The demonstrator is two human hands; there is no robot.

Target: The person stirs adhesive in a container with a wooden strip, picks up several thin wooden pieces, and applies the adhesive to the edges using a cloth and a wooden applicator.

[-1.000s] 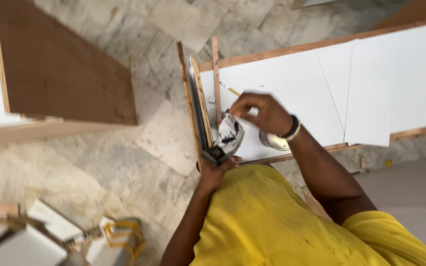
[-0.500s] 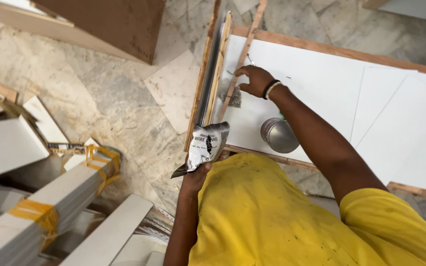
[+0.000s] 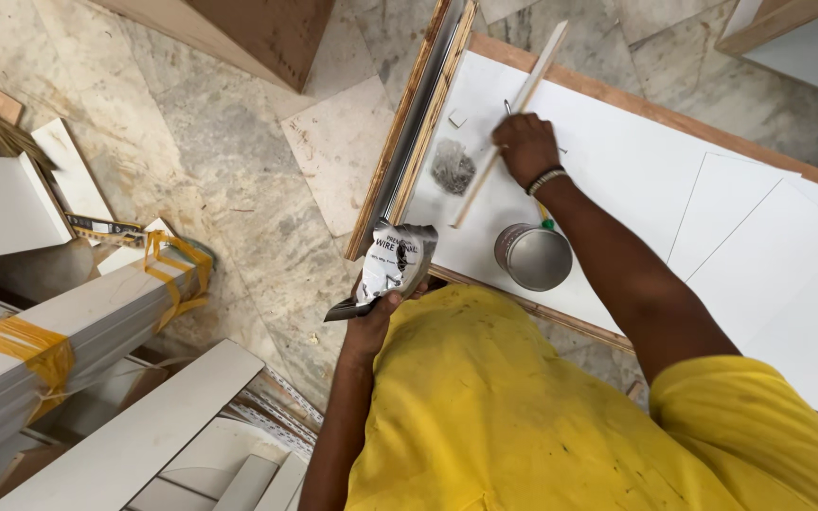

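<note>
since half a second ago the right hand (image 3: 524, 147) has reached farther along the white table (image 3: 617, 161), fingers pinching a light, stiff wooden strip (image 3: 508, 123) mid-length, while left hand (image 3: 378, 317) clutches a soft, crinkly packet (image 3: 393, 265).

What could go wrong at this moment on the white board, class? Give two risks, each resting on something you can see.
The open packet in the left hand hangs beyond the white board edge, so its contents might spill onto the stone floor. The right hand holds a thin wooden strip beside a loose grey pile; a swing could scatter it. The forearm passes close over the metal tin and might knock it.
</note>
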